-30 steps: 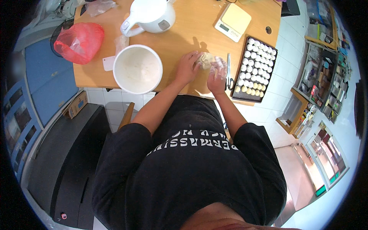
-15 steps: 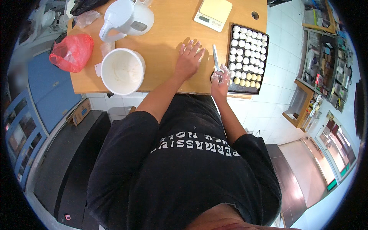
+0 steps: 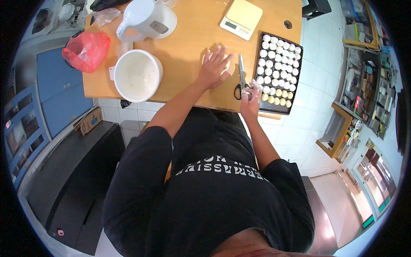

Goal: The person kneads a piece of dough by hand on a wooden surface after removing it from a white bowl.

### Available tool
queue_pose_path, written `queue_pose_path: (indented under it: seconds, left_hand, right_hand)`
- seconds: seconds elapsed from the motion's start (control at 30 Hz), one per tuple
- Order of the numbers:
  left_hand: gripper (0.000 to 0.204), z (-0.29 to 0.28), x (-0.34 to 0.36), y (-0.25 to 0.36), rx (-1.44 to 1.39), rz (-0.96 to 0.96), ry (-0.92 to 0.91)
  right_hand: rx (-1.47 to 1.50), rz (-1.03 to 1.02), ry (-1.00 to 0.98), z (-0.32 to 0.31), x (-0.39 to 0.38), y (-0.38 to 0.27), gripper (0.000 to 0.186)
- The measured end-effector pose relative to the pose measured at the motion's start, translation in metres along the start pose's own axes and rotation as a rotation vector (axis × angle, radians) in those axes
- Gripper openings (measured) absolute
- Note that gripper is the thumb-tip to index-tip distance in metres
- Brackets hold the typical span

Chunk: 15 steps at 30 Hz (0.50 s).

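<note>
left hand (image 3: 212, 69): splayed wide, lay over pale dough lump (image 3: 226, 67) on wooden table (image 3: 184, 55), nothing visibly clasped. right hand (image 3: 251, 97): floury, near black tray (image 3: 274, 109); grip could not be told. step seemed pressing; next move called for even palm pressure.

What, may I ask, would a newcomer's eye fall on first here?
Probably the dark tray of pale balls on the right side of the table. The bright red bag at its left edge stands out too, as does the left hand spread over pale dough between them.
</note>
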<state>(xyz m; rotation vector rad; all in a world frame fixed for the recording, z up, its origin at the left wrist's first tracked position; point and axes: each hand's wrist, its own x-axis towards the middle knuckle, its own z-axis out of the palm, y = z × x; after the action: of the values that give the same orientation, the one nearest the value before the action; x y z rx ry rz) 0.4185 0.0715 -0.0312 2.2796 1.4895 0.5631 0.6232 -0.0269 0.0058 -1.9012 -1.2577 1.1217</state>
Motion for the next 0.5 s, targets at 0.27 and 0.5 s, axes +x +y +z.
queue_pose_path:
  seconds: [0.27,0.5]
  left_hand:
    - [0.07,-0.01,-0.078,-0.043,0.052,-0.542,0.258]
    - [0.062,-0.001,-0.087,-0.042,0.184,-0.566,0.136]
  right_hand:
    - [-0.268,-0.37,-0.051,0.053,0.077,-0.035,0.054]
    - [-0.803,-0.408,-0.286,0.12,0.113,-0.054,0.051]
